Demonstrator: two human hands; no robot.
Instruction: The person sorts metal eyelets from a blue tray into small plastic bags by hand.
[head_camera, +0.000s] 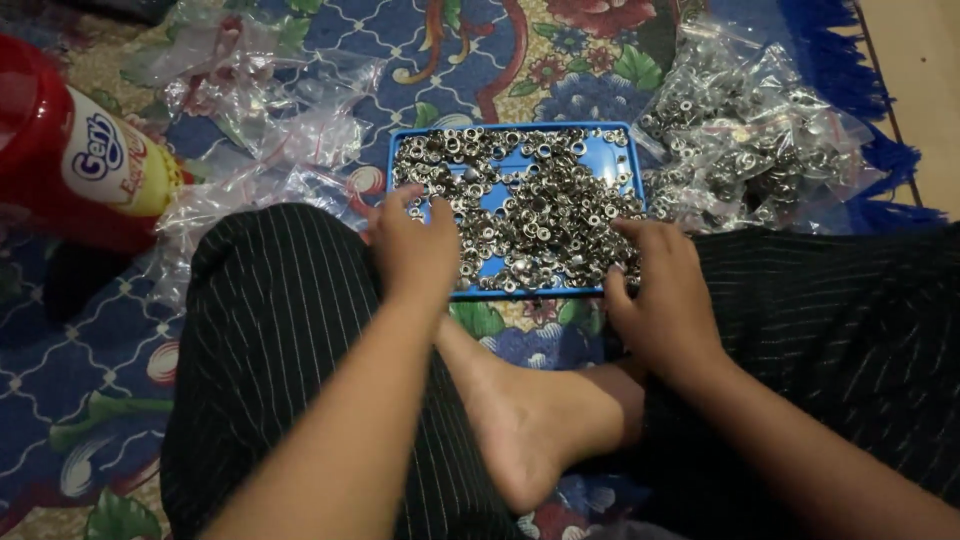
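Observation:
A blue rectangular tray (610, 158) lies on the carpet in front of my crossed legs, heaped with several small silver metal rings and eyelets (535, 205). My left hand (412, 245) rests at the tray's near left corner, fingers curled down among the eyelets. At the near right edge, my right hand (655, 290) has its fingertips on the pile. Whether either hand pinches an eyelet is hidden by the fingers.
Clear plastic bags filled with more silver eyelets (745, 130) lie right of the tray. Empty clear bags (265, 120) are strewn to the left. A red canister with a yellow label (75, 160) lies at far left. A patterned blue carpet (90, 350) covers the floor.

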